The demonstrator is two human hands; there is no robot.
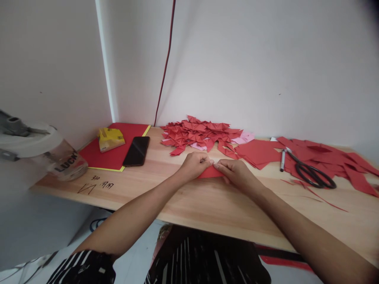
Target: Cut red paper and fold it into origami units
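Note:
A piece of red paper (209, 172) is held between my two hands, just above the front half of the wooden table. My left hand (194, 163) pinches its left side, thumb and fingers closed. My right hand (233, 169) grips the right side, with the thumb tip close to the left thumb. Fingers cover much of the paper, so its full shape is hidden. Behind my hands lies a heap of folded red paper pieces (204, 132), with some pink ones among them. A stack of flat red paper squares (257, 152) lies just beyond my right hand.
Black-handled scissors (314, 175) and a marker (282, 161) lie at right by red paper scraps (325, 157). At left are a black phone (136, 151), a yellow packet (111, 139) on red sheets (89, 156), and a clear jug (66, 161) near the table edge (124, 206).

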